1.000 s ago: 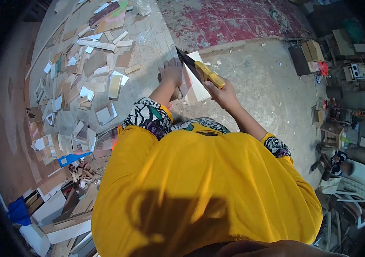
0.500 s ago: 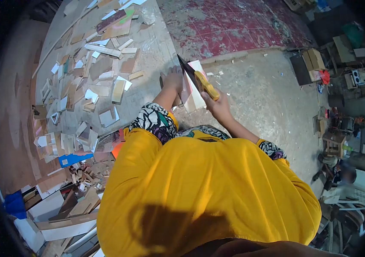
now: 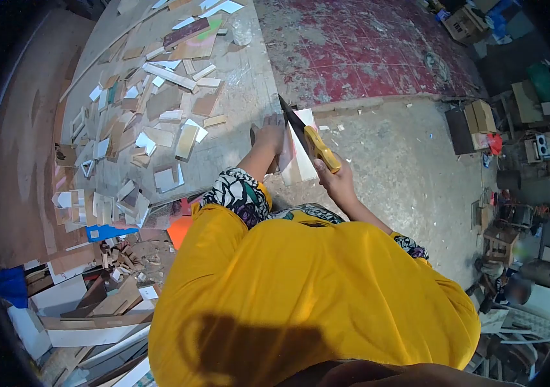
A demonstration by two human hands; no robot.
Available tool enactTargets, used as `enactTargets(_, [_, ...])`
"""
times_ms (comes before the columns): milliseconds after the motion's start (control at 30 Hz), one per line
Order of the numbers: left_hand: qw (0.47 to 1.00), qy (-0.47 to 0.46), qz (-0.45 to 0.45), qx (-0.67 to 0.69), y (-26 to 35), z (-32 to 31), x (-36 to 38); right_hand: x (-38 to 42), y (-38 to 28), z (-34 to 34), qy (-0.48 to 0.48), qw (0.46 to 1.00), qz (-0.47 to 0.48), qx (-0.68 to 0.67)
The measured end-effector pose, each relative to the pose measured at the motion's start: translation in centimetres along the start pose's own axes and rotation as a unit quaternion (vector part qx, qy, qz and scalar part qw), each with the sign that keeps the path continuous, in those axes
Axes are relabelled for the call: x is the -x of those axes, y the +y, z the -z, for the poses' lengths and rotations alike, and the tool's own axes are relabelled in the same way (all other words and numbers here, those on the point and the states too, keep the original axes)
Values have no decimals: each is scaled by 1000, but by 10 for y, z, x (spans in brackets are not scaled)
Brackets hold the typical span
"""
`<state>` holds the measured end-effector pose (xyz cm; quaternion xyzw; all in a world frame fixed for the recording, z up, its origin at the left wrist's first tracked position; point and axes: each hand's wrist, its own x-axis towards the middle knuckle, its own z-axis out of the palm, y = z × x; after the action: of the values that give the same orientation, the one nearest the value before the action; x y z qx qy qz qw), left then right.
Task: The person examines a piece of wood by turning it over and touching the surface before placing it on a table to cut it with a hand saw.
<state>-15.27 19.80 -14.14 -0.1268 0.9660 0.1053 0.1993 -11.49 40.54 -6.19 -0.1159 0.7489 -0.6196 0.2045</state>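
Note:
A handsaw with a yellow handle [image 3: 321, 148] is gripped in my right hand [image 3: 337, 178], to the right of the table edge. Its dark blade [image 3: 293, 117] points up and left, across a white and pinkish board [image 3: 299, 158] that juts out past the edge. My left hand [image 3: 271, 134] presses down on the board's left side at the table edge, its fingers close together; what lies under the palm is partly hidden.
Many wood and white offcuts [image 3: 170, 76] lie scattered over the worktable [image 3: 243, 71]. Scrap boards [image 3: 88, 322] are piled at the lower left. Cardboard boxes [image 3: 479, 117] stand at the right. A person [image 3: 513, 290] is at the far lower right.
The view has shifted, so the table and both hands appear slightly farther right and lower. The saw handle has moved a little relative to the board; both hands keep their hold.

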Motion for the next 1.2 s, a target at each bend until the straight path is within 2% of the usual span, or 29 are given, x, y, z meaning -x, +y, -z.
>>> enactTargets(100, [1000, -4, -5, -21, -1, -9, -4, -21, -3, 6, -14, 998, 16, 65])
enactTargets(167, [1000, 0, -16, -5, 0, -3, 0, -36, -30, 12, -45, 997, -60, -21])
enactTargets(267, [1000, -15, -4, -15, 3, 1, -1, -49, -59, 15, -68, 990, -108, -53])
enactTargets(433, [1000, -17, -3, -18, 2, -2, -6, -55, -40, 14, -90, 990, -64, -83])
enactTargets(500, [1000, -14, -2, -7, 2, -1, -3, -36, -22, 11, -33, 996, -27, -72])
enactTargets(533, [1000, -16, -11, 1, 1, 2, -1, -23, -17, 7, -13, 997, 27, -78])
enactTargets(600, [1000, -19, -19, 10, 1, 2, 3, -1, -5, 10, 2, 1000, 1, -1])
enactTargets(733, [999, 5, -28, 16, -1, -7, -3, 5, 9, 6, 13, 1000, 15, -12])
enactTargets(800, [999, 29, -22, -22, -1, -17, -13, -10, 8, 7, 37, 979, -53, -192])
enactTargets(833, [999, 28, -26, -21, -1, -19, -14, -14, -28, 12, 44, 983, -92, -152])
enactTargets(867, [999, 29, -29, -24, -1, -19, -15, -24, -29, 7, 71, 975, -66, -201])
enactTargets(933, [998, 29, -39, -29, -1, -18, -14, -35, -34, 21, 41, 982, -117, -139])
enactTargets(1067, [998, 29, -42, -32, -1, -10, -10, -43, -37, 13, 27, 986, -116, -119])
enactTargets(1133, [998, 26, -42, -36, -1, -8, -8, -36, -32, -2, 46, 990, -35, -132])
enactTargets(1167, [998, 29, -51, -33, -3, -8, -7, -32, -22, 0, 20, 999, -3, -40])
enactTargets(1200, [997, 33, -60, -29, -3, -8, -7, -20, -13, 0, 14, 1000, -9, 15])
